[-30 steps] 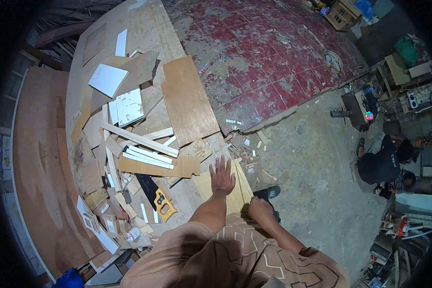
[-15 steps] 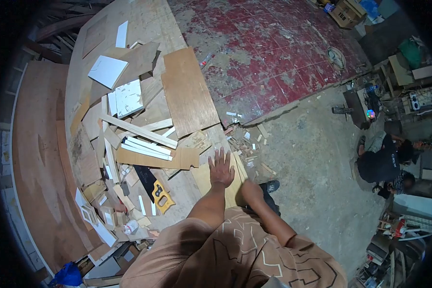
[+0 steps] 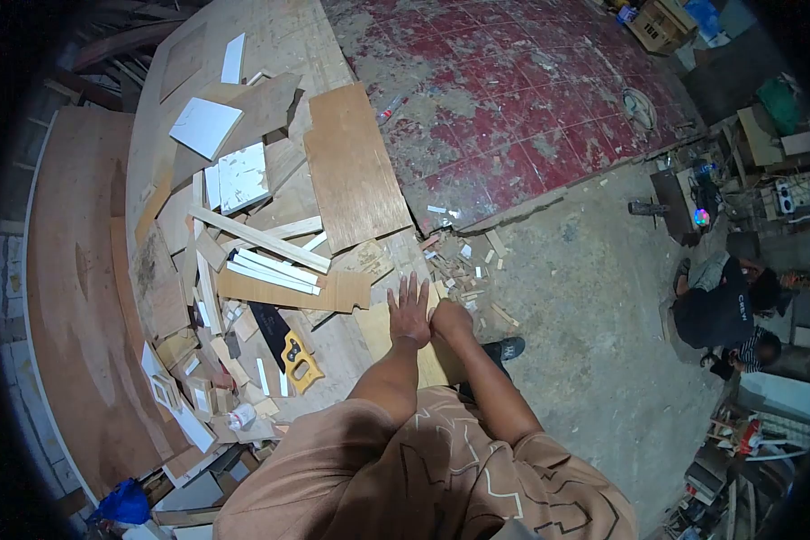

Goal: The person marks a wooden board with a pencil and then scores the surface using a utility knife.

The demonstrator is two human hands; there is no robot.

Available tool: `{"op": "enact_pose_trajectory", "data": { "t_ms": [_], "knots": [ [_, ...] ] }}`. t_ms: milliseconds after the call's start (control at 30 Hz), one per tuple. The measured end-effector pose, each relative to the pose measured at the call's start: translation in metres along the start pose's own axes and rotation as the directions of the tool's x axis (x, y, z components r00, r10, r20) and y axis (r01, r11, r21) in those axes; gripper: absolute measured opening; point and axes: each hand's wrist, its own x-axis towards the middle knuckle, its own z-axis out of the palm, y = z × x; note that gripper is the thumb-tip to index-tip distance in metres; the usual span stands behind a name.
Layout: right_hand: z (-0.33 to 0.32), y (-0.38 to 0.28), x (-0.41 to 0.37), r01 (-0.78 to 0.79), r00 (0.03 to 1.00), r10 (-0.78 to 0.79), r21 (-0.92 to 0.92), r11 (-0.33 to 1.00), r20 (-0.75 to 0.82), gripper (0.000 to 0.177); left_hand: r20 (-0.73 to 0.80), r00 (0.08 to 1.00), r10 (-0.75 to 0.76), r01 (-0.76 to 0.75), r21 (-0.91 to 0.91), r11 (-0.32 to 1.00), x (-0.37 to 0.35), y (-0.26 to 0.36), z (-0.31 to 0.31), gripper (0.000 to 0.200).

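My left hand [image 3: 410,315] lies flat with fingers spread on a pale plywood board [image 3: 375,340] at the table's near edge. Right beside it my right hand [image 3: 452,322] is closed in a fist over the board's right edge; whatever it may hold is hidden. A handsaw [image 3: 301,362] with a yellow handle and dark blade rests on the table, left of my left hand. Beyond it, several white strips [image 3: 274,273] lie on a brown flat piece [image 3: 344,294].
A larger plywood sheet [image 3: 355,171] and white panels [image 3: 206,126] lie farther up the worktable. Small offcuts [image 3: 463,270] litter the floor at right. A person in a dark shirt [image 3: 720,310] crouches at the far right, with another person in stripes [image 3: 754,349] nearby.
My right hand has moved forward along the board's edge, up beside my left hand. My left hand stays flat on the board. The view has shifted slightly.
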Motion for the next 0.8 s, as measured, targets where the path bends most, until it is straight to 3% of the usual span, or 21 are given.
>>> {"op": "enact_pose_trajectory", "data": {
  "t_ms": [100,167,267,367,400,467,500,533,567,667,733,800],
  "knots": [
    [0.007,0.021,-0.043,-0.050,0.998,0.051,0.027,0.998,-0.037,0.024,-0.019,1.000,0.002,-0.004,-0.105,0.995,-0.003,0.001,-0.009,0.072],
    [-0.011,0.032,-0.095,-0.052,0.996,0.049,0.032,0.998,0.080,0.024,-0.019,1.000,0.010,-0.012,-0.100,0.995,-0.006,0.001,-0.006,0.072],
    [-0.041,0.029,-0.138,-0.077,0.992,0.079,-0.021,0.997,0.103,0.025,-0.029,1.000,0.004,-0.006,-0.084,0.996,-0.001,0.001,-0.004,0.073],
    [-0.052,0.021,-0.112,-0.037,0.986,0.041,-0.029,0.999,0.163,0.025,-0.017,1.000,-0.001,0.000,-0.057,0.998,-0.001,0.002,-0.004,0.073],
    [-0.021,0.033,-0.079,-0.012,0.996,0.011,0.004,1.000,0.087,0.025,-0.030,1.000,0.004,-0.006,-0.080,0.997,0.000,0.001,-0.002,0.074],
    [0.006,0.021,-0.018,0.021,0.997,-0.021,0.002,1.000,0.080,0.027,-0.038,0.999,0.004,-0.008,-0.098,0.995,-0.001,0.001,-0.004,0.074],
    [-0.018,0.000,-0.013,0.157,0.986,-0.151,-0.090,0.983,0.070,0.030,0.025,1.000,-0.008,0.008,-0.003,1.000,0.000,0.003,-0.008,0.075],
    [-0.013,-0.007,0.010,0.010,0.992,-0.003,-0.049,0.999,0.130,0.025,0.086,0.996,-0.026,0.018,0.093,0.996,0.000,0.004,-0.011,0.075],
    [-0.007,-0.008,0.015,0.015,0.991,-0.008,-0.049,0.999,0.134,0.025,0.088,0.996,-0.032,0.024,0.095,0.995,0.000,0.004,-0.008,0.075],
    [-0.004,-0.007,0.005,-0.007,1.000,0.007,0.029,1.000,0.013,0.029,0.055,0.998,-0.005,0.003,0.046,0.999,0.000,0.001,-0.002,0.076],
    [-0.003,0.004,-0.026,-0.064,0.996,0.070,0.121,0.991,-0.047,0.028,-0.009,1.000,-0.001,0.001,-0.092,0.996,-0.003,0.002,-0.006,0.075],
    [-0.001,0.026,-0.065,-0.026,0.999,0.029,0.074,0.997,-0.037,0.027,-0.017,1.000,0.001,-0.002,-0.076,0.997,-0.001,0.002,-0.004,0.075]
  ]
}}
